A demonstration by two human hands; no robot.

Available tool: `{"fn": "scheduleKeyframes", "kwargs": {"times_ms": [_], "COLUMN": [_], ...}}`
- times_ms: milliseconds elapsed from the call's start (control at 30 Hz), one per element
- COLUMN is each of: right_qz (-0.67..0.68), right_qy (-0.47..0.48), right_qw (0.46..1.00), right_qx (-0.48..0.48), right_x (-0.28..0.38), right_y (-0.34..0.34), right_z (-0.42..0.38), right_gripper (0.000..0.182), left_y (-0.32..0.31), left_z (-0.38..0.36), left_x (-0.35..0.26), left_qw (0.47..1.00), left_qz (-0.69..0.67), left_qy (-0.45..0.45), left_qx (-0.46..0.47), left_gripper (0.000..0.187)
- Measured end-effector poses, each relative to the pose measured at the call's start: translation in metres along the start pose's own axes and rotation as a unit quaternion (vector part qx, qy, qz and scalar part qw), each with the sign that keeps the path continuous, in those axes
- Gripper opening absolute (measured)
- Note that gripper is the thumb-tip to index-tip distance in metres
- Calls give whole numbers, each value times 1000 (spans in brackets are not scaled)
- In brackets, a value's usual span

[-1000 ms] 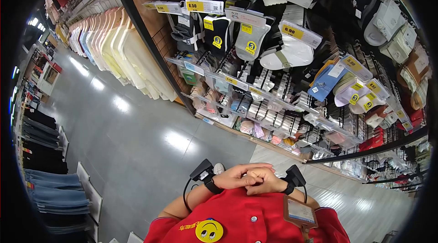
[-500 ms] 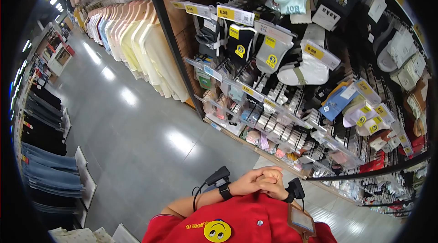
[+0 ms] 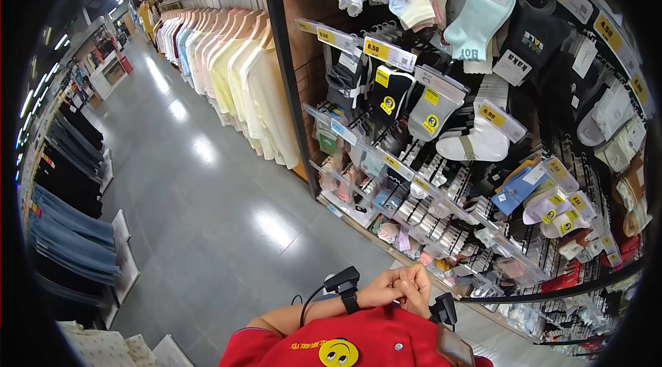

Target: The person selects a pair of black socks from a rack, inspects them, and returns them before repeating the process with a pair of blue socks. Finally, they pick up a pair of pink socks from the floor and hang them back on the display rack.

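Observation:
My left hand [image 3: 379, 291] and my right hand [image 3: 416, 290] are together in front of my red shirt [image 3: 372, 332]. The fingers of both are curled closed and press against each other, and no object shows in them. Both wrists carry black strapped devices; the left wrist device [image 3: 343, 281] has a cable. Nearest beyond my hands is a sock rack [image 3: 441, 181]. On it hang white socks [image 3: 472, 146], grey socks [image 3: 429, 119] and light blue socks [image 3: 479, 19].
A rail of pastel shirts [image 3: 234, 84] stands beyond the rack, behind a dark post [image 3: 279, 57]. Folded jeans [image 3: 72, 236] lie on shelves at the left. Between them runs a grey floor aisle [image 3: 200, 201]. White patterned cloth [image 3: 103, 346] shows at the bottom left.
The view has shifted, so the rack and shirts sit lower and further right in the picture. My hands remain together, with the fingers slightly rearranged.

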State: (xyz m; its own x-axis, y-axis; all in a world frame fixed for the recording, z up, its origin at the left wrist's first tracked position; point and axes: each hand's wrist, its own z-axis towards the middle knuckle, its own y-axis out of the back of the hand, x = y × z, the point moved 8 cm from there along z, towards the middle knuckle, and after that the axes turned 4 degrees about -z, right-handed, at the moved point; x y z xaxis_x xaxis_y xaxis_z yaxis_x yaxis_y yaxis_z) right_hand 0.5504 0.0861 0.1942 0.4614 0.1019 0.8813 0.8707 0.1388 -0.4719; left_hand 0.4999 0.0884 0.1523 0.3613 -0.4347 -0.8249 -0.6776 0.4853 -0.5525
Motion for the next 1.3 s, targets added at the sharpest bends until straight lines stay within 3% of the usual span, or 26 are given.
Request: {"fn": "scheduleKeyframes", "kwargs": {"times_ms": [133, 200, 333, 400, 433, 500, 600, 633, 800, 867, 933, 1000, 1067, 1267, 1300], "right_qz": [-11, -82, -47, 105, 103, 173, 136, 145, 141, 84, 46, 29, -7, -75, 42], "right_qy": [23, 30, 47, -15, -16, 28, 32, 29, 17, -2, 37, 70, 80, 63, 16], "right_qw": [1000, 996, 998, 994, 995, 981, 983, 981, 985, 992, 994, 991, 992, 989, 994], "right_qx": [-9, -21, -21, 15, -5, 89, 123, 125, 99, 96, 88, 107, 101, 110, 97], "right_x": [-6, -4, -7, -3, -2, 9, 12, 9, 10, 12, 4, 5, 7, 9, 4], "right_y": [3, 2, 8, -1, 4, -8, -14, -13, -12, -16, -14, -18, -19, -18, -12], "right_z": [1, 2, 0, 0, -1, -1, -4, -5, -6, -8, -8, -9, -10, -6, -4], "right_gripper": [19, 17, 12, 17, 17, 34, 43, 47, 48, 50, 48, 47, 44, 37, 34], "left_y": [-3, -2, 3, 2, 1, -1, -7, -8, -11, -1, 15, 21, 18, 23, 18], "left_z": [-1, -3, -2, -2, -5, -10, -14, -16, -19, -24, -20, -21, -20, -19, -21], "left_x": [-10, -17, -24, 1, 3, -2, 1, 1, 5, 11, 7, 7, -6, 4, 3], "left_qw": [998, 993, 991, 997, 995, 991, 976, 972, 961, 971, 996, 996, 998, 1000, 999], "left_qz": [42, 80, 108, 19, 10, -79, -151, -183, -221, -169, 13, 37, 44, 23, 10], "left_qy": [-54, -87, -63, 69, 82, 83, 88, 94, 118, 156, 89, 78, 20, -11, 42], "left_qx": [-12, -31, -48, 37, 49, 62, 127, 117, 121, 61, 3, 1, -38, 12, 10], "left_gripper": [12, 16, 21, 28, 28, 44, 56, 43, 40, 33, 17, 24, 12, 21, 25]}}
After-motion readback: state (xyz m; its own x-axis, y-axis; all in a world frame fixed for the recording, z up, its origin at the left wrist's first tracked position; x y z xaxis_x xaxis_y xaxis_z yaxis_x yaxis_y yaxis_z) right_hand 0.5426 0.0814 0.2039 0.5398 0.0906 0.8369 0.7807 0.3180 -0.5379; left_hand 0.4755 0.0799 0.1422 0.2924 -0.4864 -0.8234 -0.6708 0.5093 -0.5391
